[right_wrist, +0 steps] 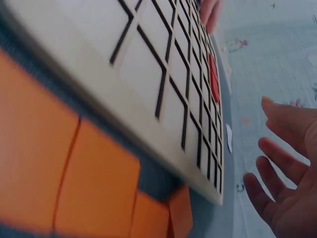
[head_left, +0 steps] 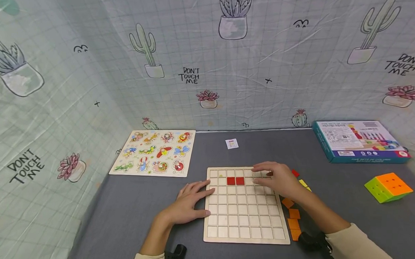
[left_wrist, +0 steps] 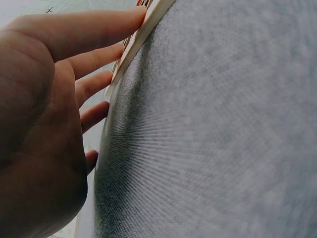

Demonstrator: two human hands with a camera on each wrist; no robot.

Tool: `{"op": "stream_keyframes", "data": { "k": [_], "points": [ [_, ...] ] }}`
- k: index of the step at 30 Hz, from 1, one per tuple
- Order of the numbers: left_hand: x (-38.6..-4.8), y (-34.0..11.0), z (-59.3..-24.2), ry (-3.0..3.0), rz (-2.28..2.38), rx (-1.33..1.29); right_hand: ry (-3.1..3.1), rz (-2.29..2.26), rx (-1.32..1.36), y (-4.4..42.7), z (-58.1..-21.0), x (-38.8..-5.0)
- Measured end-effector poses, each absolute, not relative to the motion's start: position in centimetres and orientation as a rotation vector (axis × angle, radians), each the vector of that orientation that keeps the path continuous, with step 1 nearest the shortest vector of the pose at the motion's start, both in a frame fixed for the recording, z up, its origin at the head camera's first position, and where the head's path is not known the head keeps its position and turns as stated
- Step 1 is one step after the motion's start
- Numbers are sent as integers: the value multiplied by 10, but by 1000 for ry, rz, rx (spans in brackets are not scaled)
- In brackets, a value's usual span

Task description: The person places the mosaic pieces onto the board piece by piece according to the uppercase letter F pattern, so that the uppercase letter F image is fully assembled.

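A wooden grid board (head_left: pixel 222 209) lies flat on the table, with two red square tiles (head_left: pixel 235 181) side by side in its second row. Along the board's left edge rests my left hand (head_left: pixel 184 207); its fingers are spread and fairly straight, and the thumb touches the rim in the left wrist view. My right hand (head_left: pixel 278 181) hovers over the board's upper right part. In the right wrist view its fingers (right_wrist: pixel 282 161) are apart, holding nothing. Several orange tiles (head_left: pixel 294 213) lie beside the board's right edge, below yellow tiles (head_left: pixel 304 184) and another red tile (head_left: pixel 295 173), partly near the right forearm.
A picture board with insects (head_left: pixel 154 152) lies at the back left. A small white card (head_left: pixel 232 143) is behind the grid board. On the right are a flat game box (head_left: pixel 361 142) and an orange and green puzzle cube (head_left: pixel 388 187). Patterned cloth (head_left: pixel 266 62) hangs behind the table.
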State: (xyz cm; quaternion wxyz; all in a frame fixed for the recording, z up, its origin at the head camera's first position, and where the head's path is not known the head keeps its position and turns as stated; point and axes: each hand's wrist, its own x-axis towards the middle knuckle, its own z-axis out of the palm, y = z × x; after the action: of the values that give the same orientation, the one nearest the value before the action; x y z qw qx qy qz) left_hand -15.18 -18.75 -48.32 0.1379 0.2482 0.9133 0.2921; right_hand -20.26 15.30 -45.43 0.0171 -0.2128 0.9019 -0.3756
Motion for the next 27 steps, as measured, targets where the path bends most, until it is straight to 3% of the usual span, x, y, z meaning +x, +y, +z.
{"op": "stream_keyframes", "data": {
  "k": [14, 27],
  "points": [
    [-151, -187, -481, 2634, 841, 712, 2924, -1199, -423, 224, -450, -203],
    [-151, -188, -483, 2639, 835, 705, 3015, -959, -307, 254, -474, -207]
  ]
}}
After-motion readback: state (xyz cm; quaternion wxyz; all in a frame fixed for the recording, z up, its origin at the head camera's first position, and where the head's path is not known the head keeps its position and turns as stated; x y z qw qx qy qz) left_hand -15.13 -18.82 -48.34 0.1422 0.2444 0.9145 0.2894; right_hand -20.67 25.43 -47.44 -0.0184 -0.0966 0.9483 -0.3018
